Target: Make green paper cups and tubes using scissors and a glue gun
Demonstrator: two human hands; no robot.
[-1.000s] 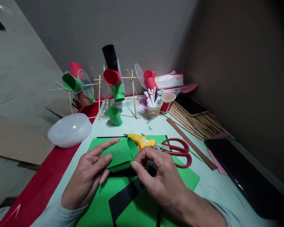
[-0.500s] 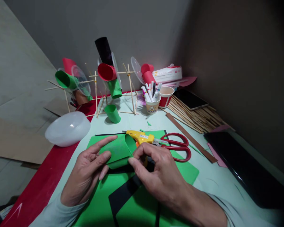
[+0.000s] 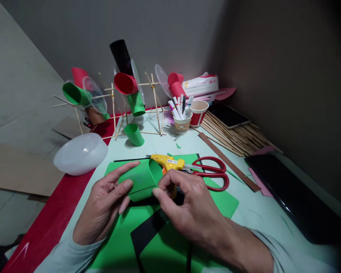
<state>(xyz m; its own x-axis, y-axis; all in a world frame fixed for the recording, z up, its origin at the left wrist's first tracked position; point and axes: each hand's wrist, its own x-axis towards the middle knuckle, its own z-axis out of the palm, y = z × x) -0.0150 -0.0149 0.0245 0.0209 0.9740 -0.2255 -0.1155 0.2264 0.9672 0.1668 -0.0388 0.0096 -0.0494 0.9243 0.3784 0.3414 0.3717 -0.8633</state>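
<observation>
Green paper, curled into a short tube [image 3: 140, 182], sits between both hands just above the counter [image 3: 258, 220]. The left hand [image 3: 104, 206] cradles it from the side, its forefinger laid along the top edge and the other fingers pressed flat against the curved wall. The right hand [image 3: 187, 208] pinches the open end of the tube between thumb and forefinger. Under the hands lie flat green sheets [image 3: 224, 203] and a strip of black paper [image 3: 147, 237].

Just behind the tube rests a yellow glue gun [image 3: 169, 163], its nozzle pointing left, and red-handled scissors [image 3: 213, 174] lie touching its rear end. A white plastic bowl [image 3: 81, 153] sits upside down to the left, partly on a red sheet [image 3: 48, 223]. Further back stands a frame of thin wooden sticks [image 3: 156, 102] carrying red, green and black paper tubes, with one loose green tube [image 3: 134, 134] lying at its foot. A paper cup of markers [image 3: 182, 119] stands beside a red and white cup [image 3: 199, 112], and a bundle of sticks [image 3: 235, 138] lies to the right along the wall.
</observation>
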